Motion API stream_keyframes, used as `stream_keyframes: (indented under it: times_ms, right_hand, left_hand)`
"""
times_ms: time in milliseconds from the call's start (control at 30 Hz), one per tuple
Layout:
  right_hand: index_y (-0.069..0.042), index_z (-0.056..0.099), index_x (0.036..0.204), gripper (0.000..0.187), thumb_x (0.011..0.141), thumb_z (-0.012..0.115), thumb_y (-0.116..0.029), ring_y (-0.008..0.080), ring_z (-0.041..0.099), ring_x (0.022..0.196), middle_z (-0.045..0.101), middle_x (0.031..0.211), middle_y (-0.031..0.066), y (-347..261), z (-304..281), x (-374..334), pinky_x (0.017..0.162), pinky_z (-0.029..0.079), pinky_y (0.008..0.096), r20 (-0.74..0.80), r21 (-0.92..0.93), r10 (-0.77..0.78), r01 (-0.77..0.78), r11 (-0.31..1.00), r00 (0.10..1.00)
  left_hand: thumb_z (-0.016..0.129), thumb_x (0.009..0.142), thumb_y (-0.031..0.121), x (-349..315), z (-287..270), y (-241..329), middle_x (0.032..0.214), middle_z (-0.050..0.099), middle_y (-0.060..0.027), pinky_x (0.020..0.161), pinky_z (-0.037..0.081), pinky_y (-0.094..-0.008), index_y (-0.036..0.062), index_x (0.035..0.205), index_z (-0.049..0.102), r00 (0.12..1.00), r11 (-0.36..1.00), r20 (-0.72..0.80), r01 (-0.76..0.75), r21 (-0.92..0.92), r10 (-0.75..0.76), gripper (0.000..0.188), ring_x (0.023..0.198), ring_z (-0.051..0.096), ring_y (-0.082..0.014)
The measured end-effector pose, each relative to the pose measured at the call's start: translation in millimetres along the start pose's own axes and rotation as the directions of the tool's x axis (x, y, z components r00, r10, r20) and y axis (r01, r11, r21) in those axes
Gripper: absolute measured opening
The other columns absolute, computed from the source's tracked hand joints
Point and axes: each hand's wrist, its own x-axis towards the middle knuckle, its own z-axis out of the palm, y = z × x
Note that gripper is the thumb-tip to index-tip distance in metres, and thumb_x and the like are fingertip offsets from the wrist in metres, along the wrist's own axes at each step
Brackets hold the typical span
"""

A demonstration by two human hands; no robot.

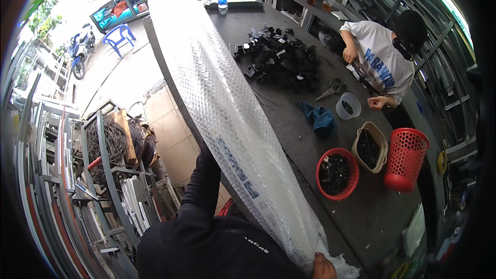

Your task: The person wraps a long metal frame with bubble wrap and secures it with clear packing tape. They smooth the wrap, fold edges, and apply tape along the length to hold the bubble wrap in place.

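Note:
A long bundle in clear bubble wrap [222, 103] lies slantwise along the dark table, from the bright far end down to my body. Blue print shows through its near part. At the near end my right hand [324, 267] is closed on the loose, crumpled edge of the bubble wrap, partly cut off by the lower rim of the picture. My left arm, in a black sleeve [200, 186], reaches to the left side of the bundle. The left hand is hidden at the bundle's edge, so its fingers do not show.
On the table [289, 129] lie a heap of black parts [279, 59], scissors [331, 89], a blue cloth [318, 119], a clear tub [348, 107] and red [355, 178] and cream baskets [383, 139]. A co-worker [385, 59] is across. Metal profiles [57, 191] crowd the left.

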Motion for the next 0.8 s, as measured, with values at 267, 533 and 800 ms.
stream_keyframes:
  times_ms: [267,533,800]
  right_hand:
    - [-0.004,0.085,0.121,0.046,0.106,0.068,-0.044,0.0377,0.076,0.081,0.084,0.109,0.0196,-15,-5,34,0.076,0.063,0.0472,0.047,0.133,0.094,-0.100,0.986,0.994]
    - [-0.002,0.082,0.116,0.046,0.072,0.074,-0.013,0.0357,0.078,0.092,0.084,0.113,0.0156,-9,7,39,0.084,0.062,0.0481,0.101,0.102,0.145,-0.156,0.983,0.984]
    - [-0.007,0.081,0.117,0.039,0.079,0.077,0.000,0.0292,0.078,0.104,0.082,0.117,0.0118,-36,63,-18,0.094,0.059,0.0439,0.019,0.237,0.219,-0.217,0.947,0.976]
  left_hand:
    - [0.052,0.117,0.062,1,-2,11,0.156,0.060,-0.0126,0.115,0.054,-0.0527,0.0136,0.169,0.047,0.992,0.982,-0.057,0.119,0.144,-0.112,0.071,0.135,0.062,-0.0312]
    - [0.052,0.118,0.058,-71,20,41,0.150,0.063,-0.0124,0.111,0.056,-0.0529,0.0143,0.165,0.050,0.984,0.839,-0.138,0.169,0.518,-0.113,0.064,0.129,0.065,-0.0312]
    - [0.085,0.095,0.040,-263,84,-7,0.155,0.059,-0.0242,0.129,0.041,-0.0608,0.0031,0.146,0.057,0.404,0.131,0.899,-0.914,0.385,0.172,0.069,0.148,0.056,-0.0397]
